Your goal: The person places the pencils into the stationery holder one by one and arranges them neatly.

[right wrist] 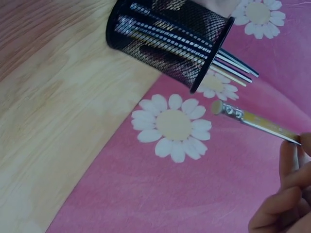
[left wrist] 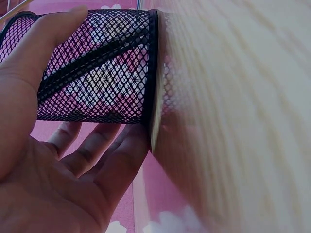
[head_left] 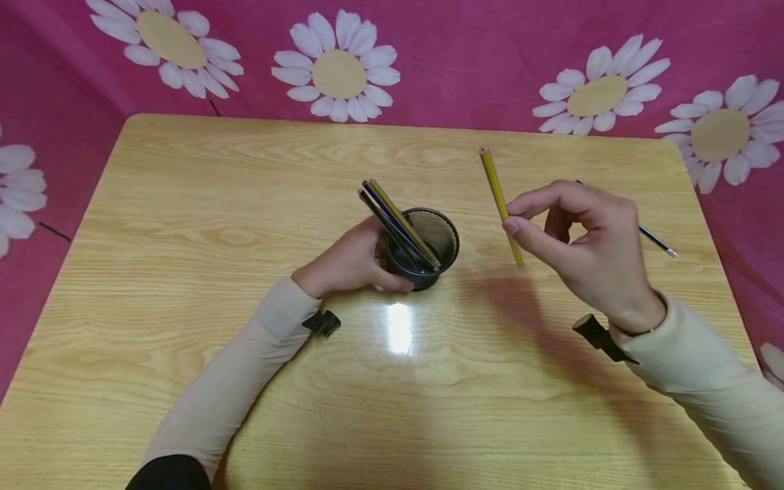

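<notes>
A black mesh pencil cup (head_left: 433, 235) stands on the wooden table, and my left hand (head_left: 355, 258) grips it round its side. Several pencils (head_left: 398, 221) lean together in the cup toward the far left. In the left wrist view the thumb and fingers of the left hand (left wrist: 73, 160) lie on either side of the mesh wall (left wrist: 102, 73). My right hand (head_left: 588, 238) pinches a yellow pencil (head_left: 497, 190) between thumb and forefinger, in the air to the right of the cup. The right wrist view shows the pencil's eraser end (right wrist: 221, 108) near the cup's rim, apart from it.
A dark pencil (head_left: 658, 241) lies on the table (head_left: 202, 197) at the right, partly hidden behind the right hand. Beyond the table's far edge hangs a pink cloth (head_left: 459, 61) with large white daisies. Light glares off the tabletop in front of the cup.
</notes>
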The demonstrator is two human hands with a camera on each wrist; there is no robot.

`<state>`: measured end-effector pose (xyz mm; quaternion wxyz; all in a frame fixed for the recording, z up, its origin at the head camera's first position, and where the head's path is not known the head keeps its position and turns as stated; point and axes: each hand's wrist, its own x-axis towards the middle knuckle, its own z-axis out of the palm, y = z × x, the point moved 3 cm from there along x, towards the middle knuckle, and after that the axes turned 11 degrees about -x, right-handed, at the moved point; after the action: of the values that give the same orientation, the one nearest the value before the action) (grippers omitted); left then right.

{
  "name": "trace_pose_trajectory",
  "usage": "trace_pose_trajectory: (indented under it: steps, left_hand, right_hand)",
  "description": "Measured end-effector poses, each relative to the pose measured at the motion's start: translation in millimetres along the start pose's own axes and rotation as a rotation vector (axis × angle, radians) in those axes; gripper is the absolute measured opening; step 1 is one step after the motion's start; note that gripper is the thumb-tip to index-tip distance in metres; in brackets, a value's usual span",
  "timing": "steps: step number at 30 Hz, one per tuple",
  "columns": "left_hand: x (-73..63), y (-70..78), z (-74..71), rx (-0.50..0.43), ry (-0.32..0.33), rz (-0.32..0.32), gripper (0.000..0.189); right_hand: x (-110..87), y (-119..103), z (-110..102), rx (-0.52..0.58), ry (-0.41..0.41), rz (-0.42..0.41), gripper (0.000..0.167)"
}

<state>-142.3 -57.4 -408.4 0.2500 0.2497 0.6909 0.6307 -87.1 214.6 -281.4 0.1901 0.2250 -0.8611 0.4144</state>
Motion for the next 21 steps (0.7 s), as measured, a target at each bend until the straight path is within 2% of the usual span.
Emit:
trace_pose_trajectory:
  steps: [4,9,14,21]
  left_hand:
    - [-0.3,0.3,-0.1,-0.007,-0.004,-0.001,0.086]
    - [0.4,-0.5,0.6,-0.011,-0.009,0.006,0.086]
    - [0.6,-0.3,-0.2,-0.008,-0.006,0.007,0.087]
    - [0.5,-0.9,-1.5,0.014,-0.005,0.004,0.085]
  right_hand:
    - [2.3,-3.3,3.8,0.034,0.032,-0.02,0.011]
    - [7.0,-7.5,9.0,0.098,0.082,-0.055,0.027]
    - [12.2,-11.7,17.7,0.177,0.126,-0.071,0.035]
    - [21.7,-17.0,28.8,0.222,0.166,-0.073,0.035]
